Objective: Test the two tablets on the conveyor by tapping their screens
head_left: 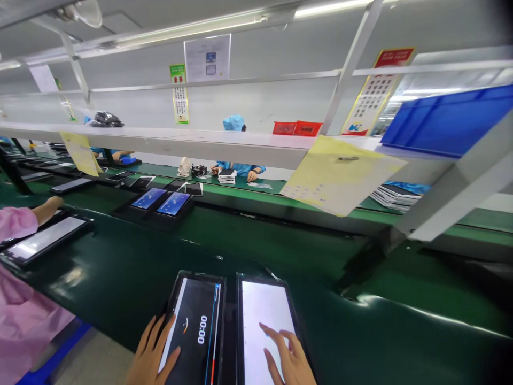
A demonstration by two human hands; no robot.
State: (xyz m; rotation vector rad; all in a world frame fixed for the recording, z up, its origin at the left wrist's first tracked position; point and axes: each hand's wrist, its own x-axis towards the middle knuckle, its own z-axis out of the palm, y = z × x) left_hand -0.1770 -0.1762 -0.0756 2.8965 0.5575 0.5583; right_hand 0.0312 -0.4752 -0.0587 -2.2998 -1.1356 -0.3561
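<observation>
- Two tablets lie side by side on the green conveyor belt [132,278], just in front of the wearer, long axes running away from the body, near edges cut off by the bottom of the frame.
- Left tablet [196,326]: dark screen showing a timer reading "00:00" and a thin blue-red bar along its right edge.
- Right tablet [266,315]: screen lit plain white.
- Left hand [152,355]: flat, fingers loosely spread and pointing away from the body, resting on the lower left corner of the left tablet; thumb lies on the screen. Grips nothing.
- Right hand [288,358]: over the lower part of the right tablet, fingers extended and slightly fanned, fingertips [265,327] touching or just above the white screen; contact cannot be told for certain. Holds nothing.
- Each hand is on its own tablet; neither crosses over.
- Further up the belt: two more lit tablets [162,201] with blue screens.
- At the left, a co-worker's pink sleeve [16,222] reaches to another tablet [44,238].
- A yellow sheet [340,176] hangs from the shelf [200,141] overhead.
</observation>
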